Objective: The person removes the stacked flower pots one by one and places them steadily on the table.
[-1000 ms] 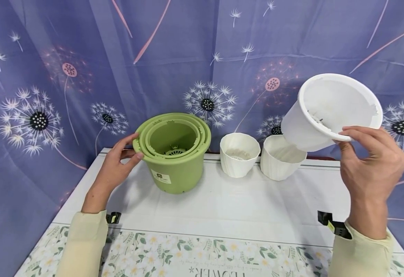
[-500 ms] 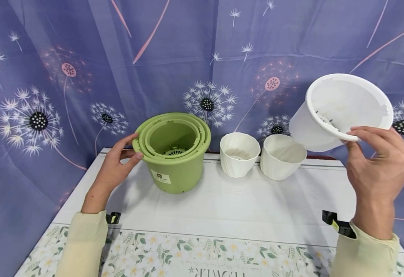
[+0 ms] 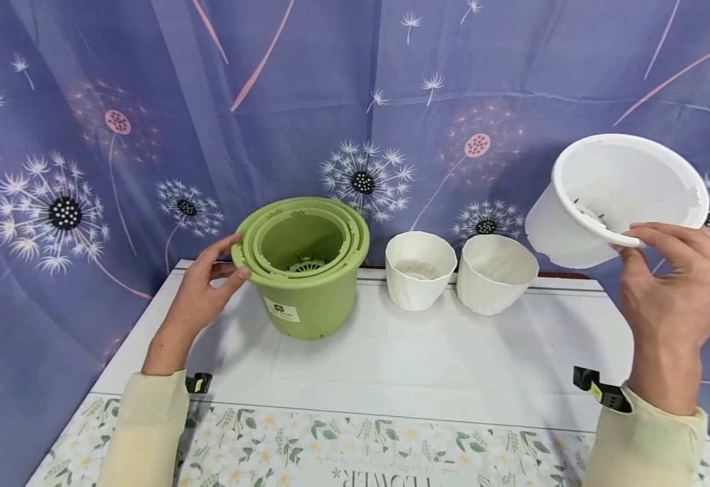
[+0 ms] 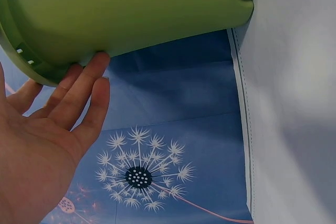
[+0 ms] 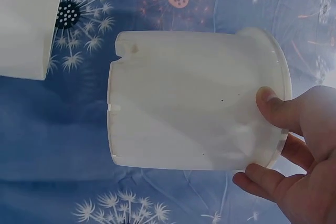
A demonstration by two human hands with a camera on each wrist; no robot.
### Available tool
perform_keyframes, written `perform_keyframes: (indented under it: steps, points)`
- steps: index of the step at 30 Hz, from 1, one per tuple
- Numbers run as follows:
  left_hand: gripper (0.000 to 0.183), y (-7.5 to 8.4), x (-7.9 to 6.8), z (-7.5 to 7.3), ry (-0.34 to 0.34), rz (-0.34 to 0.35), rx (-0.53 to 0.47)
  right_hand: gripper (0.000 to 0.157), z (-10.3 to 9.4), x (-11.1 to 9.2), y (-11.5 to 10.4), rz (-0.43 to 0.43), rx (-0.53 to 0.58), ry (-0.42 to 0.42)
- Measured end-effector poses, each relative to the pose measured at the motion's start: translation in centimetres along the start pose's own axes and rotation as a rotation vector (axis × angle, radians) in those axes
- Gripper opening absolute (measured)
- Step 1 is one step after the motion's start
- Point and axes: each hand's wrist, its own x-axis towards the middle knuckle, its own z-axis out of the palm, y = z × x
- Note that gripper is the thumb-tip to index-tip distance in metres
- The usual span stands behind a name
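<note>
In the head view a large green flower pot (image 3: 312, 308) stands upright at the table's back left, with smaller green pots (image 3: 306, 237) nested inside. My left hand (image 3: 199, 291) holds its left rim; in the left wrist view, the fingers (image 4: 86, 85) reach under the lip against the outer wall. On the right, a white flower pot (image 3: 574, 230) hangs tilted in the air, its mouth turned toward me. My right hand (image 3: 677, 284) pinches its near rim, with the thumb (image 5: 270, 106) on the outer wall. Two small white fluted pots (image 3: 418, 284) (image 3: 491, 287) stand between the hands.
A white table (image 3: 391, 365) carries a flower-printed cloth (image 3: 306, 450) along its front. Close behind the pots hangs a purple dandelion-print curtain (image 3: 306, 135), which also continues along the left and right sides.
My right hand has carried the white flower pot rightward, away from the small fluted pots. My left hand and the green pot have stayed in place.
</note>
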Motion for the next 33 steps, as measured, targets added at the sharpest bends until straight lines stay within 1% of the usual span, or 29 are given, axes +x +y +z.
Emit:
perform_keyframes:
  steps: [8,12,15,18,19,22,25,26,33]
  points:
    - [0.064,0.0,0.0,0.1,-0.004,-0.007,0.003,0.014,-0.2,-0.1,0.0,0.056,-0.036,-0.012]
    - [0.064,0.1,0.0,0.1,-0.004,-0.003,0.005,0.016,-0.4,-0.3,0.2,0.069,-0.06,-0.017]
    - [0.063,0.1,0.0,0.1,-0.002,-0.002,0.006,0.015,-0.5,-0.3,0.7,0.068,-0.07,-0.023]
    - [0.063,0.1,-0.1,0.1,0.002,-0.002,0.006,0.015,-0.4,-0.3,1.2,0.094,-0.079,-0.032]
    - [0.063,0.1,-0.1,0.1,0.003,-0.004,0.008,0.014,-0.4,-0.3,1.6,0.086,-0.081,-0.038]
    - [0.063,0.1,-0.2,0.1,0.006,-0.006,0.009,0.014,-0.4,-0.2,1.6,0.126,-0.077,-0.039]
    - [0.063,0.1,-0.2,0.1,0.005,-0.01,0.014,0.015,-0.4,-0.3,2.1,0.144,-0.076,-0.041]
    - [0.063,0.1,-0.1,0.1,0.005,-0.011,0.014,0.015,-0.4,-0.3,2.0,0.169,-0.078,-0.04]
    - [0.064,0.1,-0.1,0.1,0.003,-0.013,0.017,0.018,0.0,-0.8,4.2,0.21,-0.128,-0.08]
